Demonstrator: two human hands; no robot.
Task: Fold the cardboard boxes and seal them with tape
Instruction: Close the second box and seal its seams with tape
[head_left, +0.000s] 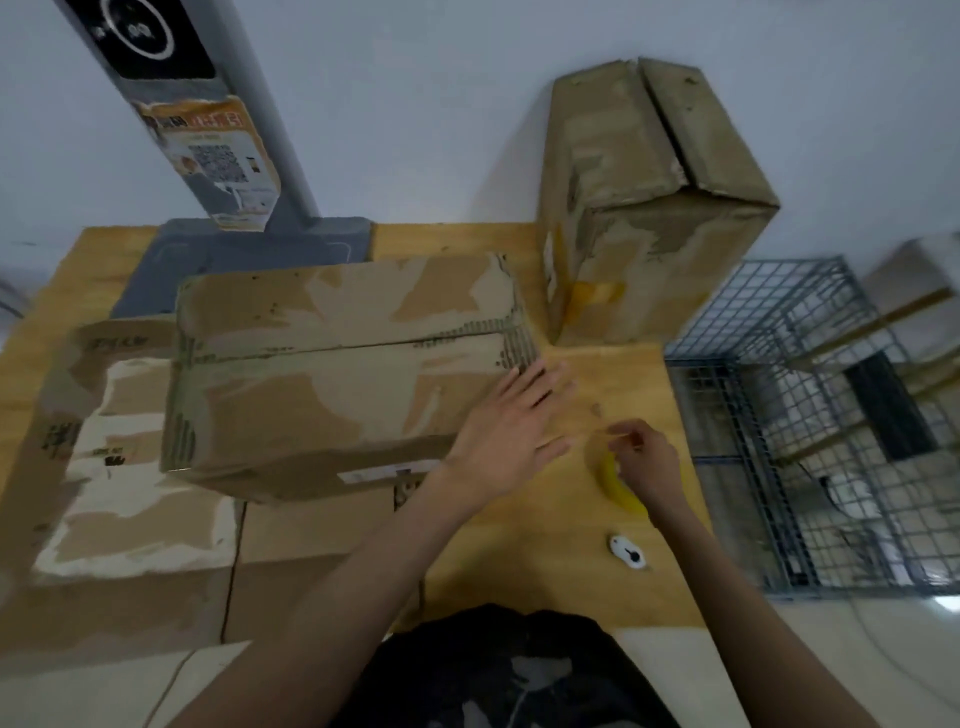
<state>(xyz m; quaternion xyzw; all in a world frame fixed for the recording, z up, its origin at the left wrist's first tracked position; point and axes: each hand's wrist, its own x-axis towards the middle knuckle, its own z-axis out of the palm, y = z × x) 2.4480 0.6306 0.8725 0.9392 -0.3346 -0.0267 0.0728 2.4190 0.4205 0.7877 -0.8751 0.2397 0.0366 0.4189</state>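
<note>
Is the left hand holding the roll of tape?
No, the left hand lies flat on the box; the right hand holds the tape roll.

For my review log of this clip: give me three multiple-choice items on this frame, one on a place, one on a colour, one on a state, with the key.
1. Where does the tape roll lie?
A. on the wooden table, right of the folded box
B. inside the wire cage
C. on top of the upright box

2. What colour is the roll's core?
A. blue
B. yellow
C. red

3. How is the left hand?
A. clenched in a fist
B. fingers straight, flat at the folded box's right end
C. gripping scissors

Key: 1 A, the roll sits on the table under the right hand; 2 B, a yellow rim shows; 3 B, the fingers are spread straight.
</note>
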